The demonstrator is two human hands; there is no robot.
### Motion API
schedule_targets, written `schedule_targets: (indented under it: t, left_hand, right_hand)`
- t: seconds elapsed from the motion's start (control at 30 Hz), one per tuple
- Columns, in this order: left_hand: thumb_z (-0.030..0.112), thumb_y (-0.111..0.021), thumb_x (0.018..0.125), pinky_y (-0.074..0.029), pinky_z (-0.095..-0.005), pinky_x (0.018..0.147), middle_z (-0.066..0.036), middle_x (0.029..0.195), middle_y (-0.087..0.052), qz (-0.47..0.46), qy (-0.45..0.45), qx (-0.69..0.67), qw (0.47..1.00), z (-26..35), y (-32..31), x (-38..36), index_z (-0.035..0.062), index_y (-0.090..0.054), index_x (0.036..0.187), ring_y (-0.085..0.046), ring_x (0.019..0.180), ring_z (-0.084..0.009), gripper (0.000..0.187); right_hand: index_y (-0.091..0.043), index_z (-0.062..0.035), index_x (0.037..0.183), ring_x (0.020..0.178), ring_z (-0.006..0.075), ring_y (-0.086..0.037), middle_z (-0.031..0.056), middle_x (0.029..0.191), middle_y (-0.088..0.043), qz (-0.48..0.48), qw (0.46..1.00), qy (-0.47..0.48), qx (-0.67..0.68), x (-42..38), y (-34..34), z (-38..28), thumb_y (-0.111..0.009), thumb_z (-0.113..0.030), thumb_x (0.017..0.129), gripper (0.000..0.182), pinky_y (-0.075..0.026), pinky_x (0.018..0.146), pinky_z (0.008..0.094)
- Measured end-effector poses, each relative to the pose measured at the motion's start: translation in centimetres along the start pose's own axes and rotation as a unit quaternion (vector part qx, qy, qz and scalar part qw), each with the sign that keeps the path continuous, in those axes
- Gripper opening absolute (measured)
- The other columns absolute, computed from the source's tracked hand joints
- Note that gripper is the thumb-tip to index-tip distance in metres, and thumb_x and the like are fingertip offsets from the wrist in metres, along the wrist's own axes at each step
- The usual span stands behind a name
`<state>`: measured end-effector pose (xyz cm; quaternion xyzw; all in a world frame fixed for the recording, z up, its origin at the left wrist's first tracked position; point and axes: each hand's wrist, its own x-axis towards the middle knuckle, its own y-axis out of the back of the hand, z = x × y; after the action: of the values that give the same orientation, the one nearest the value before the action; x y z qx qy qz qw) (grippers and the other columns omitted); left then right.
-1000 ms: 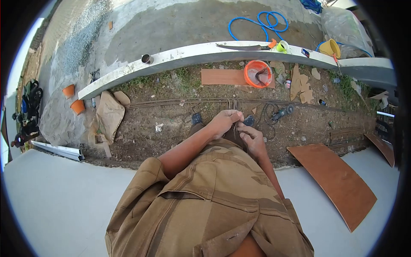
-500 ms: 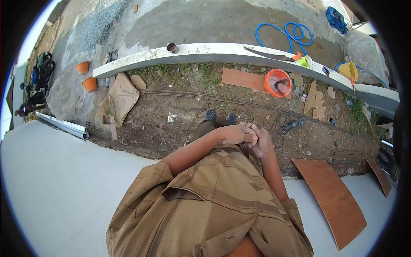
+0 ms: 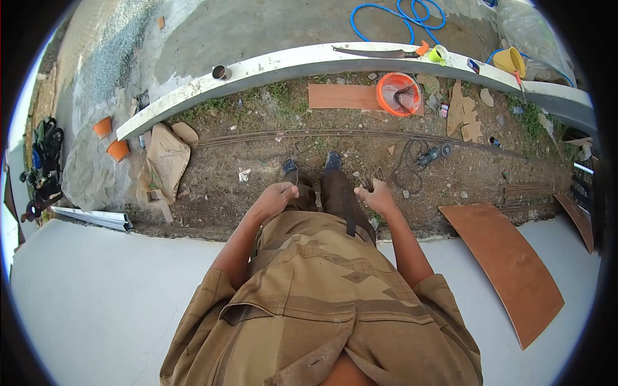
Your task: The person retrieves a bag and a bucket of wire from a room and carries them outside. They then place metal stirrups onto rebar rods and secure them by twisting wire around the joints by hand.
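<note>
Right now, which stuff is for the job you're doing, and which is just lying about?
Seems part of the job:
- thin wires in the right hand
- probably the orange bucket holding dark wires
- maybe the long rods beyond the feet

Seems just lying about:
- blue hose
- handsaw on the low wall
- yellow bucket

Upon your low wall (image 3: 277,63), a cup (image 3: 221,73) lies left of a saw (image 3: 376,53); before the wall, a bucket (image 3: 398,94) rests on a board (image 3: 341,96).
</note>
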<state>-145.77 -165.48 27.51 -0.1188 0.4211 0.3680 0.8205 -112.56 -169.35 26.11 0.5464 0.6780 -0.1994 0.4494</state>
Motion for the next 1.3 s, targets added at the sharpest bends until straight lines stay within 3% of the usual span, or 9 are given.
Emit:
schedule_targets:
  t: [0.1,0.17,0.37,0.6,0.77,0.87,1.0,1.17,1.3]
  left_hand:
    - [0.031,-0.054,0.095,-0.046,-0.0368,0.082,-0.01,0.086,-0.066,-0.015,0.016,0.073,0.997,-5.0,0.3,-0.6,0.0046,-0.066,0.09,-0.061,0.084,-0.0246,0.03]
    - [0.031,-0.056,0.093,-0.047,-0.0384,0.078,-0.012,0.08,-0.066,-0.052,0.111,0.069,0.99,-6.8,0.4,-1.1,0.005,-0.067,0.087,-0.062,0.082,-0.0283,0.029]
    - [0.03,-0.058,0.091,-0.047,-0.0372,0.072,-0.013,0.071,-0.063,-0.047,0.097,0.2,0.974,-11.7,3.0,-1.8,0.0022,-0.067,0.079,-0.06,0.072,-0.0227,0.031]
    - [0.029,-0.061,0.091,-0.045,-0.0336,0.066,-0.008,0.071,-0.064,-0.166,0.064,0.14,0.974,-18.4,14.9,-7.3,0.0025,-0.069,0.082,-0.055,0.067,-0.0147,0.029]
    - [0.024,-0.059,0.097,-0.049,-0.0284,0.072,0.002,0.085,-0.069,-0.21,0.152,-0.063,0.964,-22.1,22.1,-10.7,0.0014,-0.071,0.093,-0.06,0.075,-0.0105,0.026]
    - [0.022,-0.058,0.098,-0.05,-0.0272,0.074,-0.001,0.091,-0.071,-0.293,0.177,-0.19,0.92,-25.9,24.3,-10.5,0.001,-0.071,0.1,-0.063,0.079,-0.01,0.024]
    - [0.022,-0.058,0.097,-0.05,-0.0277,0.073,-0.001,0.093,-0.071,-0.275,0.164,-0.176,0.931,-23.7,24.5,-9.6,0.0013,-0.07,0.103,-0.063,0.079,-0.011,0.025]
    - [0.024,-0.058,0.097,-0.05,-0.028,0.069,-0.004,0.091,-0.071,-0.169,0.106,0.084,0.976,-18.5,22.7,-6.4,-0.0006,-0.07,0.101,-0.063,0.076,-0.0118,0.028]
    - [0.022,-0.055,0.099,-0.05,-0.0272,0.062,-0.005,0.083,-0.068,-0.121,0.069,-0.016,0.99,-14.6,19.2,-1.3,-0.0002,-0.067,0.096,-0.063,0.069,-0.0122,0.025]
  right_hand:
    - [-0.06,-0.003,0.086,0.078,0.0266,-0.062,0.0114,0.083,-0.065,-0.045,0.99,0.001,-0.136,0.9,-2.0,4.1,-0.083,-0.03,0.069,0.04,-0.049,0.075,0.0383]
    - [-0.059,-0.0035,0.084,0.077,0.0248,-0.062,0.011,0.081,-0.065,-0.035,0.988,0.007,-0.15,1.8,-4.4,7.0,-0.084,-0.027,0.067,0.038,-0.049,0.073,0.0368]
    - [-0.059,-0.0049,0.077,0.069,0.0174,-0.059,0.0057,0.074,-0.064,-0.095,0.993,-0.02,-0.064,-0.7,-6.1,3.1,-0.08,-0.01,0.067,0.024,-0.048,0.068,0.0337]
    - [-0.054,-0.0072,0.078,0.067,0.0109,-0.057,0.0024,0.075,-0.062,-0.169,0.982,-0.069,0.054,-6.8,-14.0,-5.0,-0.074,-0.003,0.071,0.021,-0.046,0.057,0.0297]
    - [-0.058,-0.0035,0.084,0.071,0.0162,-0.058,0.0055,0.076,-0.062,-0.146,0.989,-0.018,-0.033,-7.4,-24.2,-6.4,-0.076,-0.012,0.07,0.024,-0.048,0.065,0.0341]
    - [-0.056,-0.0055,0.083,0.064,0.0141,-0.056,0.0035,0.074,-0.058,-0.138,0.99,-0.012,-0.003,-9.7,-25.8,-8.5,-0.076,-0.007,0.071,0.023,-0.046,0.052,0.0315]
    - [-0.06,-0.0026,0.084,0.073,0.0145,-0.061,0.0058,0.079,-0.066,-0.11,0.989,-0.045,0.088,-10.9,-26.6,-7.4,-0.076,-0.009,0.072,0.021,-0.05,0.066,0.0331]
    - [-0.056,-0.0065,0.085,0.058,0.0109,-0.054,0.0014,0.071,-0.057,-0.054,0.98,-0.03,0.19,-11.6,-25.1,-6.7,-0.079,-0.01,0.074,0.025,-0.046,0.048,0.0288]
    - [-0.058,-0.0064,0.088,0.06,0.011,-0.056,0.0017,0.073,-0.059,0.007,0.971,-0.006,0.239,-10.4,-21.1,-2.3,-0.077,-0.013,0.08,0.022,-0.045,0.047,0.0281]
